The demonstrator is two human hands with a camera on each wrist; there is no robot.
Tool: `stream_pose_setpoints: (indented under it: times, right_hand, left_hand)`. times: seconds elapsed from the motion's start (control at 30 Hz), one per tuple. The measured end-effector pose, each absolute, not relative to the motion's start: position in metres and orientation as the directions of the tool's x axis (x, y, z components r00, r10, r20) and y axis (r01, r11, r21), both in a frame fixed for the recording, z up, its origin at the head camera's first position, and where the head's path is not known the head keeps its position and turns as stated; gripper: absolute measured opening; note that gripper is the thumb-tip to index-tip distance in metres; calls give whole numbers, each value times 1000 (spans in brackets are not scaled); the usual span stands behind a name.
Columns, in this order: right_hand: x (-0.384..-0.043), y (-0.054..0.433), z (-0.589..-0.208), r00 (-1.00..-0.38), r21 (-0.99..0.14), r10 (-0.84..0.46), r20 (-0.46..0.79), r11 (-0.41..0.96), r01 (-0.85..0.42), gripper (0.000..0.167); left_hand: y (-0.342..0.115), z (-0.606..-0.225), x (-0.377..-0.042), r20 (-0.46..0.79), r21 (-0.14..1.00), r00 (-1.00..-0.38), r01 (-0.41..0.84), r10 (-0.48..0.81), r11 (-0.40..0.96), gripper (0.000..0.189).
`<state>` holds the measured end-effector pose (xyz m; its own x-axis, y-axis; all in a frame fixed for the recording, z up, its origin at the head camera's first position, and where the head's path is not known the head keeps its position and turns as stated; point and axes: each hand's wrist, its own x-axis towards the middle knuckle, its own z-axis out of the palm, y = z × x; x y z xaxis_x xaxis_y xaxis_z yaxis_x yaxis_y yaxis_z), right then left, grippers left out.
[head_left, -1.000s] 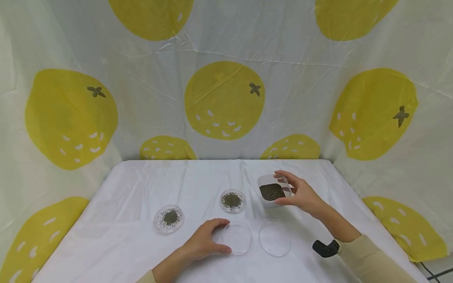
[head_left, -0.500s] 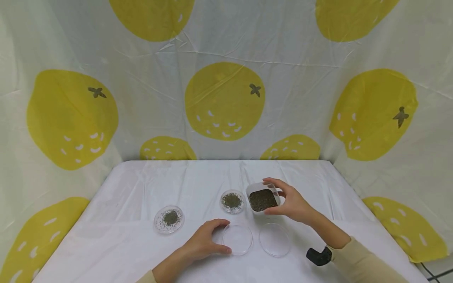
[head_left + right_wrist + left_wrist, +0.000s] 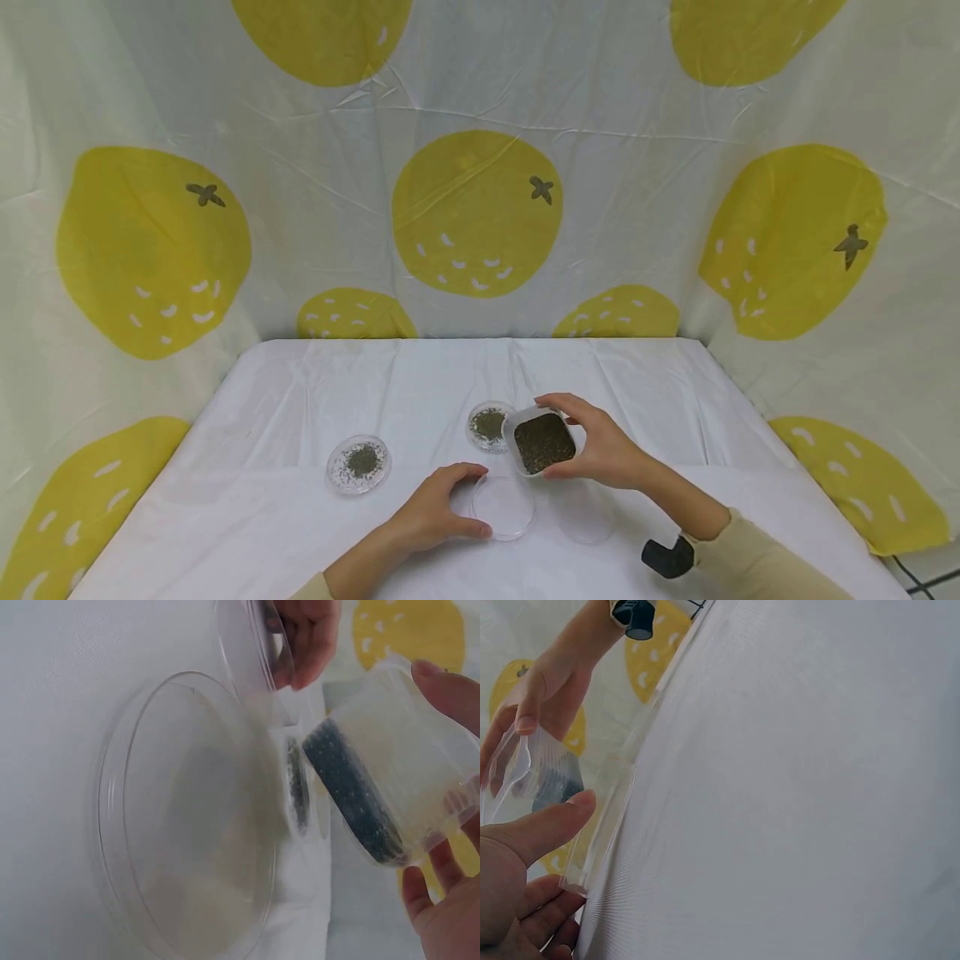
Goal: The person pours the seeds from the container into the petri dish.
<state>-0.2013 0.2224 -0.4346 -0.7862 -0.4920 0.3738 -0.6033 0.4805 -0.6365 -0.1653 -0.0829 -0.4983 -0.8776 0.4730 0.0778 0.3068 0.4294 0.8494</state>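
Note:
My right hand (image 3: pixel 611 454) grips a clear square plastic tub (image 3: pixel 516 423), fingers and thumb on its sides. Dark soil-like grains (image 3: pixel 543 443) lie inside, banked against one wall in the right wrist view; the tub is tilted, off the table. My left hand (image 3: pixel 435 515) holds the left edge of a clear round petri dish (image 3: pixel 504 510), thumb on the near side and fingers on the far side. No grains show in that dish. The tub's lower left corner is just above and behind it.
A second clear round dish or lid (image 3: pixel 587 515) lies right of the held one. Two petri dishes with dark grains stand on the white cloth: one dish (image 3: pixel 472 433) partly covered by the tub, another dish (image 3: pixel 335 479) farther left. A lemon-print curtain (image 3: pixel 480 317) backs the table.
My right hand has brought the tub left and nearer, from beyond the second clear dish to just over the held petri dish, tilting it more. My left hand has stayed put.

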Motion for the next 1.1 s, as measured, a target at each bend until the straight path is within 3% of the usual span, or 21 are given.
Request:
stream_pose_setpoints:
  times: [0.37,0.87,1.1]
  right_hand:
    - [-193,208,-443,-739,-498,-514,435,546,-674,93]
    - [-192,201,-449,-570,-238,-641,514,531,-813,97]
    - [-193,198,-449,-515,-176,-676,528,506,-844,95]
  left_hand:
    - [-83,-499,-168,84,839,-875,320,476,440,75]
    - [-83,-499,-167,95,836,-870,334,485,435,75]
    - [-84,-498,-167,83,845,-873,318,481,430,75]
